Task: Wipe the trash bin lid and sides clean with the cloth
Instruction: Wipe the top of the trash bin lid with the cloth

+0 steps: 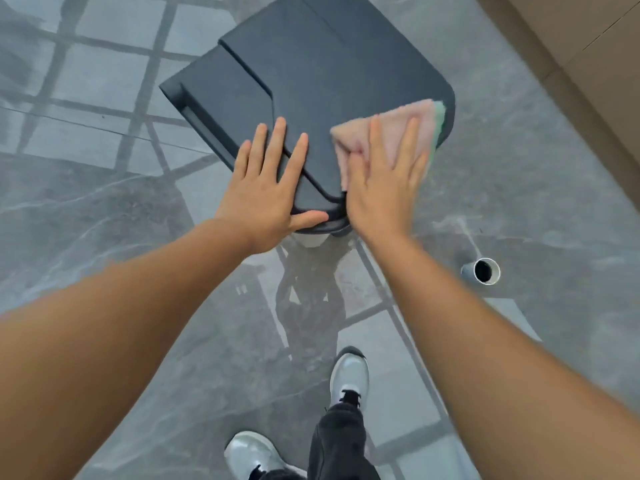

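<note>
Trash bin lid (311, 64): dark, rigid, smooth, on the floor (104, 202). Cloth (388, 140): soft, limp, pressed flat on the lid's near right corner under the right hand (384, 188), fingers straight. Left hand (266, 188) flat, steadying the near edge; probably best braced there.

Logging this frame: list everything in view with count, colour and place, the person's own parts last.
dark grey plastic trash bin lid: one, dark grey, upper centre
folded pink cloth with a green edge: one, pink and green, on the lid's right part
marbled floor tiles: several, grey, all around the bin
short white-rimmed tube: one, pale with a dark opening, on the floor at right
brown panel: one, brown, top right corner
shoes: two, grey-white, bottom centre
trouser leg: one, black, bottom centre
left hand: one, flat on the lid's near edge
right hand: one, flat, pressing the cloth
</note>
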`<action>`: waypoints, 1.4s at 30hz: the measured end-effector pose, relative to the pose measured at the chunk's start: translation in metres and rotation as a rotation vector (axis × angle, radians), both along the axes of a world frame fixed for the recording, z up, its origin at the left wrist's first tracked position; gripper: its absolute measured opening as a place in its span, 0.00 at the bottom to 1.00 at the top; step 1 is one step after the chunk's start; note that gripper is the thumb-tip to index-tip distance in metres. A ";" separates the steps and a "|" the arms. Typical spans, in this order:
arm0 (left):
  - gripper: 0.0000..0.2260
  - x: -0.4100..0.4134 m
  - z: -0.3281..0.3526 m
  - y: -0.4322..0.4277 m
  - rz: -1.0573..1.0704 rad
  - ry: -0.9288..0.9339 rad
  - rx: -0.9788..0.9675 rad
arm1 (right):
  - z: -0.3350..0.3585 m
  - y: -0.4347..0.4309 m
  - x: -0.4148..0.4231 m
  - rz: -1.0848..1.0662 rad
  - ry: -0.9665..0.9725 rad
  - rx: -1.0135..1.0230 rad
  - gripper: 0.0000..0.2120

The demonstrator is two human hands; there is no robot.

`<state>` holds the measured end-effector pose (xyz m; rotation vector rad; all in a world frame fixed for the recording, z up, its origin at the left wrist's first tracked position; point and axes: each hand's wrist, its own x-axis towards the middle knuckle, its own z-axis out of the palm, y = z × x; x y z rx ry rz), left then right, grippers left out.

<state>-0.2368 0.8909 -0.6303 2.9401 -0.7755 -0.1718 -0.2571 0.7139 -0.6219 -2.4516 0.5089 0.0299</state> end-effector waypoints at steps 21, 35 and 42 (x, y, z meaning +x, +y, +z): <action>0.56 0.036 0.031 -0.049 -0.116 0.010 0.149 | 0.008 -0.012 0.013 -0.315 -0.067 0.177 0.26; 0.49 0.089 0.043 0.010 -0.282 0.063 0.109 | 0.001 0.045 -0.052 -0.315 -0.093 0.348 0.28; 0.38 0.104 0.010 0.010 -0.342 -0.191 0.099 | -0.010 0.008 -0.027 -0.335 -0.119 0.287 0.28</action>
